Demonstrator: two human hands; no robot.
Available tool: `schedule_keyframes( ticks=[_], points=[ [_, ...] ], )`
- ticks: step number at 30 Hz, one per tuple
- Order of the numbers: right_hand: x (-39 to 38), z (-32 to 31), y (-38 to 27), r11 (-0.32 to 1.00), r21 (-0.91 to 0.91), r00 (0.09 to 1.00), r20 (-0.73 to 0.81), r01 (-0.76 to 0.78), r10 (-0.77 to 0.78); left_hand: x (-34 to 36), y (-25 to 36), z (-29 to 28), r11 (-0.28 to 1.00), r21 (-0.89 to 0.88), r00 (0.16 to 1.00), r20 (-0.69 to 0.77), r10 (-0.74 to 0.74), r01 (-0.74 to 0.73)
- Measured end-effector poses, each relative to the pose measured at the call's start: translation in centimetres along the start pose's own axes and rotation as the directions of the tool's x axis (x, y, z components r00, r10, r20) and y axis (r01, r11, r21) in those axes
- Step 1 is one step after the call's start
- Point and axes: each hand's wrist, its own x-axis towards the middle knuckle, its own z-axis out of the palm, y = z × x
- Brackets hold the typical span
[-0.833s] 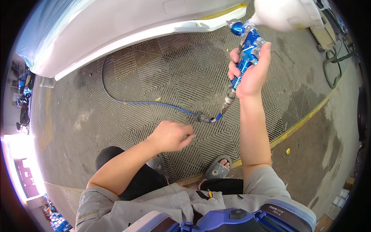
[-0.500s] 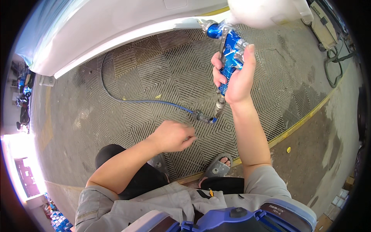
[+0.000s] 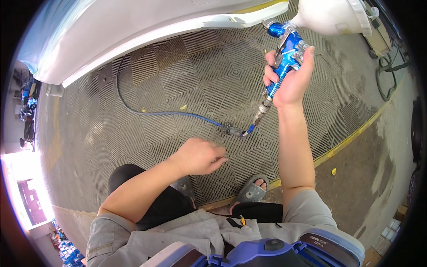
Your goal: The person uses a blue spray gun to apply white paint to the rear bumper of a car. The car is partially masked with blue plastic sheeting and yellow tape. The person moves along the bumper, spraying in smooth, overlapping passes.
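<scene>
My right hand (image 3: 291, 78) grips the handle of a blue spray gun (image 3: 284, 49), held up at the top right. A white plastic cup (image 3: 333, 15) sits on top of the gun. The gun's nozzle points toward the lower edge of a white car body panel (image 3: 133, 31). A blue air hose (image 3: 173, 115) runs from the gun's base across the floor to the left. My left hand (image 3: 200, 155) hangs lower, fingers loosely curled and holding nothing, just below the hose coupling (image 3: 231, 130).
The floor is a grey metal grate (image 3: 187, 80) with a yellow edge strip (image 3: 351, 135) and bare concrete to the right. My feet in grey sandals (image 3: 251, 191) rest at the grate's edge. Cables (image 3: 389, 75) lie at the far right. A blue respirator (image 3: 267, 251) hangs below.
My right hand swung the spray gun left and then back right along the panel's edge. My left hand stayed about where it was.
</scene>
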Motion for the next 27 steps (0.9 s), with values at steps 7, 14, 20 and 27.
schedule_keyframes(
  ticks=[7,14,20,27],
  points=[
    [0.0,-0.5,0.4,0.994,0.064,0.987,0.141,-0.087,0.078,0.3,0.4,-0.3,1.000,-0.019,0.998,0.067,-0.019,0.021],
    [-0.5,0.0,1.1,0.999,0.004,0.998,-0.028,-0.048,0.048,-0.1,0.4,-0.1,1.000,-0.022,0.998,0.059,-0.011,0.013],
    [-1.3,0.8,2.1,0.986,-0.040,0.980,0.109,-0.162,0.166,0.1,0.4,0.0,1.000,-0.011,0.998,0.069,-0.006,0.007],
    [-2.4,2.8,3.3,0.979,-0.029,0.957,0.204,-0.204,0.206,0.2,0.4,-0.1,1.000,-0.010,0.999,0.050,0.009,-0.009]
  ],
)
